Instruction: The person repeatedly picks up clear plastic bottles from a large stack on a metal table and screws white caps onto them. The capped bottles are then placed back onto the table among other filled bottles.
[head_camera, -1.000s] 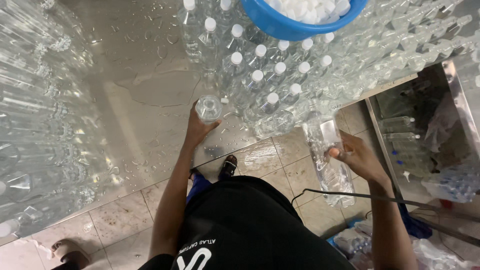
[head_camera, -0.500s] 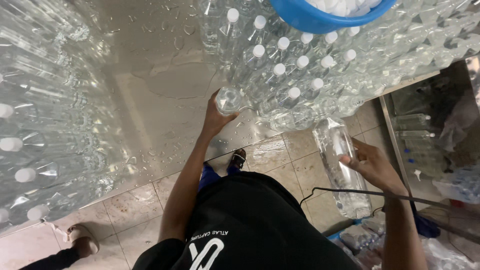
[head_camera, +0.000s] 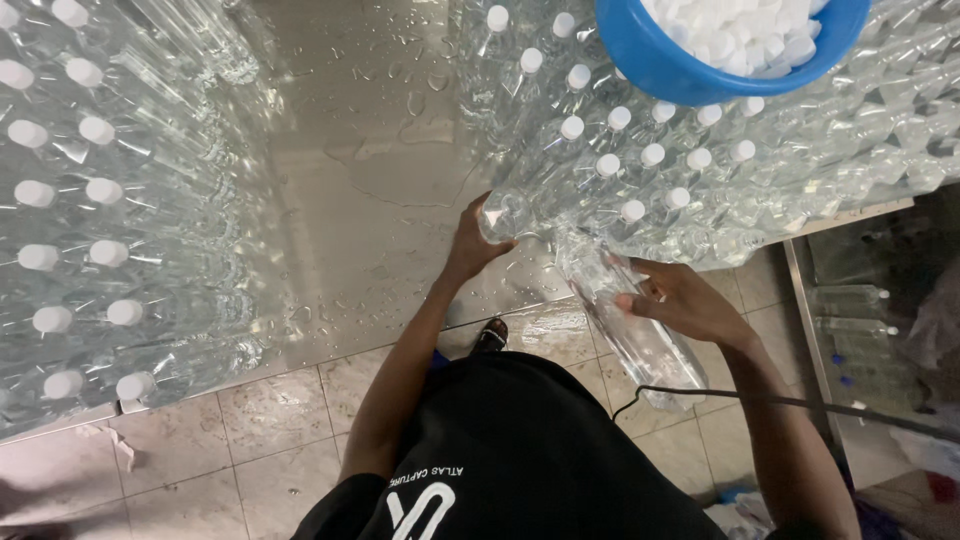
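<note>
My left hand (head_camera: 470, 240) is closed around an uncapped bottle (head_camera: 502, 213) standing on the wet steel table (head_camera: 340, 200); a second ago that bottle stood alone out on the bare steel, and now it is pressed up against the near-left corner of the capped cluster (head_camera: 620, 160). My right hand (head_camera: 680, 300) grips a second clear bottle (head_camera: 630, 315) by its body, fingers wrapped around it, tilted with its top toward the table edge; it has risen from low over the floor tiles (head_camera: 270, 410) to just beside the cluster's near edge. So both bottles have closed in on the cluster. The blue bowl (head_camera: 640, 55) of white caps sits on top of the cluster, at its far side. Another block of capped bottles (head_camera: 80, 200) stands well left of it.
</note>
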